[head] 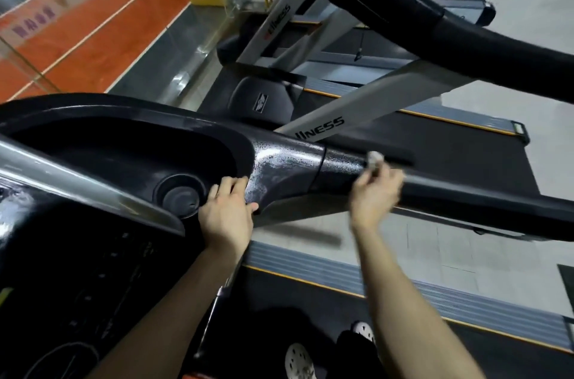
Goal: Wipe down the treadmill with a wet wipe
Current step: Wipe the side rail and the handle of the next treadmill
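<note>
1. Item. The wipe (374,159) is bunched into a small pale wad and pressed against the top of the treadmill's side rail (484,201), just right of the seam where the rail meets the console (93,136).

2. Axis. The rail's long axis runs from the console at the left out to the right edge of view, sloping slightly down. The joint piece (285,167) left of the seam shows a wet, streaked sheen. The rail to the right of the wipe looks matte and dry.

3. Hands. The 2 hands are well apart, with the wet joint piece between them.
- The right hand (375,192) grips the wipe with curled fingers. It is motion-blurred, so the exact finger placement cannot be told.
- The left hand (228,211) holds nothing. Its fingers lie flat over the console edge just beside the cup holder (180,195).

4. Judgement. The unwiped length lies to the right, away from the console and along the rail's axis. The right hand is on it already and is the nearer. The left hand appears to serve as a brace only.

5. Surroundings. The belt (295,294) lies below the forearms.
</note>
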`<state>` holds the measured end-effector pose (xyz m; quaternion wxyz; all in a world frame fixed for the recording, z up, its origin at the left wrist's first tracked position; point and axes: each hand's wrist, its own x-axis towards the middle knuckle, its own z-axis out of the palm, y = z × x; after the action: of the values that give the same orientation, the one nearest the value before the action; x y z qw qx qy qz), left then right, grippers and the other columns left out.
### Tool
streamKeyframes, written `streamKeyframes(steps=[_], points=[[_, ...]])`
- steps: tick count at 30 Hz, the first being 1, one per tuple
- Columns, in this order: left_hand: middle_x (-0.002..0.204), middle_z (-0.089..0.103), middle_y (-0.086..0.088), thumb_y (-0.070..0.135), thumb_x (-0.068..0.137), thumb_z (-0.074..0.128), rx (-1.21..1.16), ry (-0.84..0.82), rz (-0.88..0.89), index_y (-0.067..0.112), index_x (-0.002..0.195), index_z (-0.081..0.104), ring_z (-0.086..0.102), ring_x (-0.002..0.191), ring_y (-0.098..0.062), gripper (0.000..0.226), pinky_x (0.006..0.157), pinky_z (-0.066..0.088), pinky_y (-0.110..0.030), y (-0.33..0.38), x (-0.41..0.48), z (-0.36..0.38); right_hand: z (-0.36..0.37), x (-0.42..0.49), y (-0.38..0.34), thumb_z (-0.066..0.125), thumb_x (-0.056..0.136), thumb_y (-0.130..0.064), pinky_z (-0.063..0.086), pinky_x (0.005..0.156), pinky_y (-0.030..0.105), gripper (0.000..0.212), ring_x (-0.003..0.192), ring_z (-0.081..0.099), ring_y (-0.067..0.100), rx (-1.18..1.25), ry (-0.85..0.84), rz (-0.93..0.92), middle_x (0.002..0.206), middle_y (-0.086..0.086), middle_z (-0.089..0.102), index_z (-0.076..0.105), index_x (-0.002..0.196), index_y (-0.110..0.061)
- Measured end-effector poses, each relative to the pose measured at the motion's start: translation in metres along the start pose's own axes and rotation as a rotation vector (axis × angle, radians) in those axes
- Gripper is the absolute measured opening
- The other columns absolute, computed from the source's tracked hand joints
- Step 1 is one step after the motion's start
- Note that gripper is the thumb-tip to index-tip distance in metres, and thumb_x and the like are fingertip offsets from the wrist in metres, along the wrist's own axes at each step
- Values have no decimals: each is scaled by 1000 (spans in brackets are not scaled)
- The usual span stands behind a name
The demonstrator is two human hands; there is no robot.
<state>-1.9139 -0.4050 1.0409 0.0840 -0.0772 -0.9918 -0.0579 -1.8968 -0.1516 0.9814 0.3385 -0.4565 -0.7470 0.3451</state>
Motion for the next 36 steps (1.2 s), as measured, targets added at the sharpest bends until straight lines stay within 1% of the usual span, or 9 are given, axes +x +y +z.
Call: streamKeyframes(steps=[5,11,16,22,24,27,29,33,36], points=[[128,63,0,44,85,84,-2,7,10,27,140,66,63,115,-28,60,83,54,-43,-5,3,-2,26,-111,-48,65,95,-8,51,76,40,22,85,58,28,121,-569,-614,106,7,51,66,116,-15],[129,61,1,48,89,78,57,-7,30,28,143,62,61,115,-27,59,78,53,-41,-3,1,0,-2,-34,18,57,91,-8,48,81,44,20,91,58,36,113,-88,-79,103,15,55,65,109,-6],[128,62,1,46,88,81,36,0,37,28,142,64,62,114,-28,59,79,54,-43,-5,1,-4,16,-141,-27,57,91,3,49,87,43,27,96,57,23,261,-568,-389,109,4,57,63,112,-12],[130,61,2,46,89,80,30,-8,29,28,143,63,61,115,-28,59,78,53,-42,-2,0,-2,-7,-20,15,62,90,1,52,88,51,22,96,59,30,163,39,-23,106,15,60,70,109,-4],[131,61,2,46,89,80,30,1,21,29,143,63,61,116,-28,59,80,52,-42,-2,0,-1,19,-60,-37,64,93,-1,52,87,47,20,95,58,24,269,-92,-160,103,12,61,73,110,-7],[128,60,1,39,87,82,22,-18,26,29,141,63,61,116,-28,58,80,54,-44,-3,3,-2,38,-121,-92,63,95,-7,53,89,41,26,101,60,25,255,-587,-542,111,5,58,71,119,-14],[125,61,0,41,84,85,24,-21,20,28,138,65,62,114,-29,58,78,56,-45,-6,6,-2,33,-90,-80,63,93,-8,53,92,41,33,104,62,29,180,-622,-611,115,5,58,71,123,-16],[124,61,0,45,84,85,24,2,14,29,137,65,62,114,-28,60,77,55,-43,-3,4,2,-21,28,1,60,95,-13,53,93,40,38,99,65,32,-42,-246,-179,117,7,57,74,128,-24],[128,61,1,42,85,85,-4,8,-2,27,140,64,60,116,-28,61,79,54,-43,0,2,5,-16,30,-16,54,102,-17,50,92,42,31,96,66,39,-135,-162,-20,118,11,56,76,124,-20]])
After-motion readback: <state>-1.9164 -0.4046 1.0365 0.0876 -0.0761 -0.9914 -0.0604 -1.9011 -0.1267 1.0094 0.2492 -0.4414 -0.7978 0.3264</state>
